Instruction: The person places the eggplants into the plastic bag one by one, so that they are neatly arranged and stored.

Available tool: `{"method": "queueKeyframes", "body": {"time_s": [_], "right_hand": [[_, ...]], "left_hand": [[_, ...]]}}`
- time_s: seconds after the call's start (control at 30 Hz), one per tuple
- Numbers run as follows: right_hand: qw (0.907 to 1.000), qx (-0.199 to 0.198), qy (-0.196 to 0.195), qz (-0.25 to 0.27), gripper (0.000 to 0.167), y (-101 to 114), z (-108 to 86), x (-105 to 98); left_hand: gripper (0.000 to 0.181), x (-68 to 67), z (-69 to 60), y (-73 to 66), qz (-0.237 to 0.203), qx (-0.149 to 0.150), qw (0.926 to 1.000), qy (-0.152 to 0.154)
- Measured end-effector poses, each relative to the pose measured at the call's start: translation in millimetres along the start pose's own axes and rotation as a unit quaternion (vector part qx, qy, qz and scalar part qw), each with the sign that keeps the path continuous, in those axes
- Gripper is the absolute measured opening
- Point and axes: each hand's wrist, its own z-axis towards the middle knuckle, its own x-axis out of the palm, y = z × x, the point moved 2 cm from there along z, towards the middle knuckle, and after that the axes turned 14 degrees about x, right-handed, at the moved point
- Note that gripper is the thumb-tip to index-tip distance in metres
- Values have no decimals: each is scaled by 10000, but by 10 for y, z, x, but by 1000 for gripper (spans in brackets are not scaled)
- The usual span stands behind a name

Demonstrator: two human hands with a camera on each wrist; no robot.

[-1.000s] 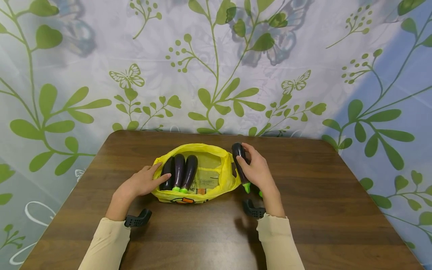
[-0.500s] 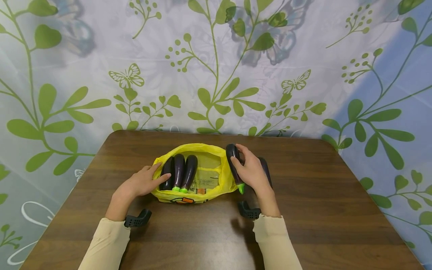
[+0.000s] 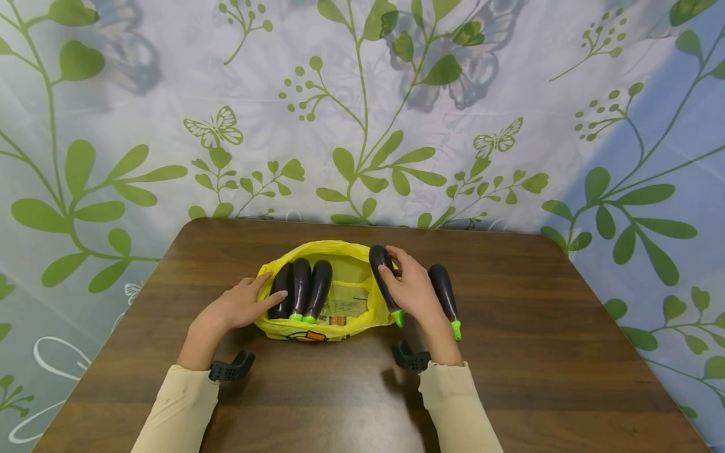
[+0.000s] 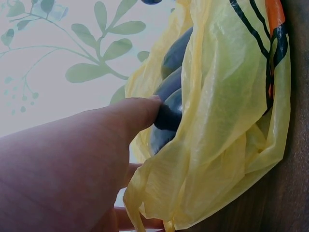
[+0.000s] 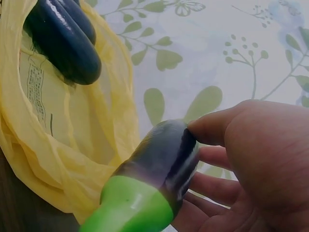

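A yellow plastic bag [image 3: 362, 324] lies open on the table, with three dark eggplants [image 3: 320, 286] side by side in its left part. My left hand [image 3: 235, 305] grips the bag's left rim, its thumb on the leftmost eggplant; the left wrist view shows the thumb [image 4: 140, 113] against an eggplant [image 4: 170, 112]. My right hand [image 3: 412, 286] holds another eggplant [image 3: 381, 270], green stem end toward me, over the bag's right rim. In the right wrist view this eggplant [image 5: 159, 152] is pinched between thumb and fingers beside the bag [image 5: 116, 106].
One more eggplant [image 3: 444, 292] with a green stem lies on the brown wooden table [image 3: 538, 352], just right of my right wrist. Behind the table's far edge hangs a pale cloth [image 3: 317, 138] with green leaves and butterflies.
My right hand has moved left with its eggplant, from beside the bag to over its right rim. The eggplant on the table has come into fuller view. My left hand has stayed still.
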Motion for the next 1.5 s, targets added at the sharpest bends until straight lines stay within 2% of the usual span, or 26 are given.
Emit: {"method": "queueKeyframes", "body": {"time_s": [0.3, 0.93, 1.13, 1.5], "right_hand": [[9999, 74, 39, 70, 52, 46, -17, 95], [9998, -129, 80, -157, 47, 108, -36, 345], [9992, -314, 89, -224, 44, 128, -40, 402], [9989, -260, 247, -296, 41, 135, -62, 486]], "left_hand": [[94, 10, -3, 7, 3, -19, 10000, 11], [93, 16, -5, 1, -24, -48, 10000, -1], [94, 21, -1, 6, -23, -23, 10000, -33], [92, 10, -17, 2, -2, 29, 10000, -25]]}}
